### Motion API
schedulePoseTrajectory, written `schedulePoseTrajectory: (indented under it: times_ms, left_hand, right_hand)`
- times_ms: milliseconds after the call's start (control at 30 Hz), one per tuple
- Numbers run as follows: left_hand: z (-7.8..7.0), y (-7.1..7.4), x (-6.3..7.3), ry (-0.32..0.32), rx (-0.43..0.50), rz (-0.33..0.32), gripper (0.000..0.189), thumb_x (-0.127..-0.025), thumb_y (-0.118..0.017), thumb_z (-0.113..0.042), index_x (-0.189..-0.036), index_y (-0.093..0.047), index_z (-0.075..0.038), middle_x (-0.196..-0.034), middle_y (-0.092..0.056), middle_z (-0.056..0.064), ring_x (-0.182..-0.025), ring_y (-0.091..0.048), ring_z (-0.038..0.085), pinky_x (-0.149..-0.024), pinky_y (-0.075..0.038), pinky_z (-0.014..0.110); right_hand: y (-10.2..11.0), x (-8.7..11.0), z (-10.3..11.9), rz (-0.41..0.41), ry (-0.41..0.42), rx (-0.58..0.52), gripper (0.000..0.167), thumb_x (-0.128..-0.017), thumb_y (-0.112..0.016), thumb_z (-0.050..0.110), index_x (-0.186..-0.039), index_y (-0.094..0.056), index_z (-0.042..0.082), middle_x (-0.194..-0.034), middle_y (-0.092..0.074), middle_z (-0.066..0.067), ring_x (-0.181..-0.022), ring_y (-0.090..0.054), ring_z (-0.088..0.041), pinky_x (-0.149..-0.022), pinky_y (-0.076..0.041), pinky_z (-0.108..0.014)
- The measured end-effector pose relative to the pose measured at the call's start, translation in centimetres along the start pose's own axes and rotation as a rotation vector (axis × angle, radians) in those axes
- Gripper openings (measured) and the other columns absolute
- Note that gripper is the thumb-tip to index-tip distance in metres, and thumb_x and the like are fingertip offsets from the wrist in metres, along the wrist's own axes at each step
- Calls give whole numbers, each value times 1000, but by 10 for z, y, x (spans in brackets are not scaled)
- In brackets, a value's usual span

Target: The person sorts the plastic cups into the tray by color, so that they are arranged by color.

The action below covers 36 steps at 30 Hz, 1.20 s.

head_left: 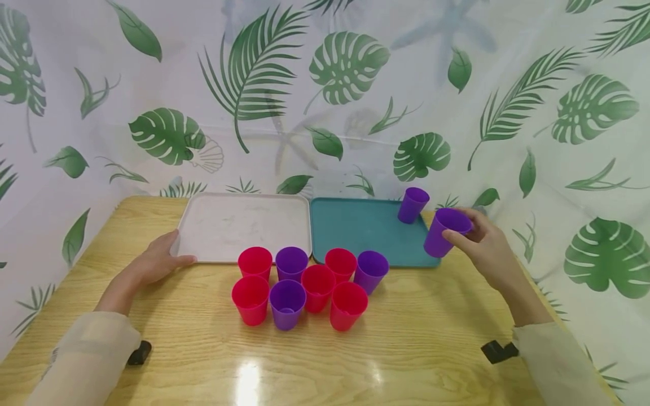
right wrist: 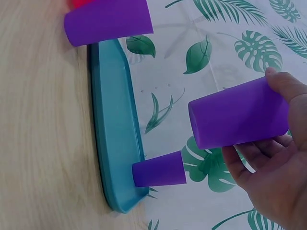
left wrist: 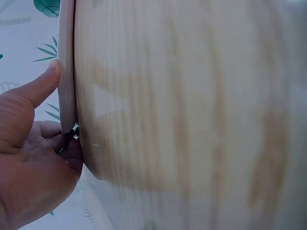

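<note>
My right hand (head_left: pixel 484 248) grips a purple cup (head_left: pixel 440 239) between thumb and fingers, holding it up over the right end of the teal tray (head_left: pixel 360 228). The right wrist view shows the held cup (right wrist: pixel 235 115) above and apart from the tray. Another purple cup (head_left: pixel 413 206) stands upright on that tray, in its back right corner. My left hand (head_left: pixel 157 259) holds the front left corner of the white tray (head_left: pixel 244 225). In the left wrist view its thumb (left wrist: pixel 45 84) presses along the tray edge (left wrist: pixel 67 62), with fingers bent at the corner.
In front of the trays stand several upright cups, red (head_left: pixel 251 299) and purple (head_left: pixel 288 304) mixed, close together on the wooden table (head_left: pixel 203 349). The two trays lie side by side. A leaf-patterned cloth (head_left: pixel 355 124) hangs behind and around the table.
</note>
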<state>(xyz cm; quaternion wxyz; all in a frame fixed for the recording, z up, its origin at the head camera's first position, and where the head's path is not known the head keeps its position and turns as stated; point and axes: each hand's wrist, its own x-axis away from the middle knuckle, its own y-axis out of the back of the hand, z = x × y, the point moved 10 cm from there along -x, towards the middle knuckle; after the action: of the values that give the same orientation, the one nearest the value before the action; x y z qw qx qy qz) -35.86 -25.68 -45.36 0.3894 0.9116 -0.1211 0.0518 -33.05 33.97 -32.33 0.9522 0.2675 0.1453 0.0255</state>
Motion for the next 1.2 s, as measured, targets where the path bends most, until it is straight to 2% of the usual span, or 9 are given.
schedulePoseTrajectory:
  times_ms: [300,533,667,867,933,1000,1067,1200]
  left_hand:
    - [-1,2,-1,-15,-2,-5,96,-101,-68,-28,-155,-4,19,-158,-6,46,-148,-6,61,-120,-8,68]
    - [-2,3,-2,-17,2,-6,96,-101,-68,-28,-155,-4,19,-158,-6,46,-148,-5,61,-121,-8,68]
    - [-1,3,-2,-15,-2,-6,96,-101,-68,-28,-155,-4,19,-158,-6,46,-148,-5,60,-121,-8,68]
    - [-2,3,-3,-12,-14,-4,96,-101,-69,-28,-155,-5,19,-158,-7,46,-148,-6,60,-121,-8,67]
    - [-1,2,-3,-5,-14,-2,96,-101,-68,-28,-156,-5,19,-159,-7,46,-148,-6,60,-121,-8,68]
    - [0,2,-3,3,-13,-1,95,-101,-68,-27,-156,-5,18,-159,-7,45,-149,-5,59,-121,-8,67]
    - [0,1,-2,6,-11,-4,95,-101,-68,-27,-156,-6,18,-159,-7,45,-149,-5,59,-121,-8,68]
    - [0,1,0,15,3,-7,96,-101,-68,-28,-156,-6,17,-159,-7,44,-149,-5,59,-121,-7,68]
  right_hand:
    - [-20,-45,-2,5,-34,-65,60,-99,-72,26,-149,-48,5,-118,-68,4,-102,-67,-8,-88,-55,-17]
    - [-48,-74,5,41,2,-68,62,-98,-73,27,-150,-48,5,-117,-67,-1,-100,-66,-12,-85,-55,-18]
    - [-68,-88,5,73,-15,-62,61,-97,-74,31,-149,-50,8,-117,-69,-6,-100,-65,-15,-82,-56,-23]
    - [-101,-106,5,158,-34,-37,65,-96,-76,34,-151,-49,11,-121,-68,-12,-105,-65,-19,-90,-53,-29]
    - [-110,-111,6,185,-36,-21,67,-95,-76,37,-152,-48,13,-121,-67,-13,-107,-63,-22,-95,-53,-35]
    - [-118,-116,5,208,-44,-13,69,-95,-76,39,-153,-47,14,-124,-65,-14,-111,-61,-26,-99,-51,-43]
    - [-124,-120,2,231,-56,-1,72,-95,-75,42,-155,-45,15,-134,-61,-15,-121,-57,-30,-104,-48,-51]
    - [-131,-128,-9,264,-92,38,80,-94,-74,46,-159,-39,13,-153,-49,-14,-142,-43,-36,-114,-40,-57]
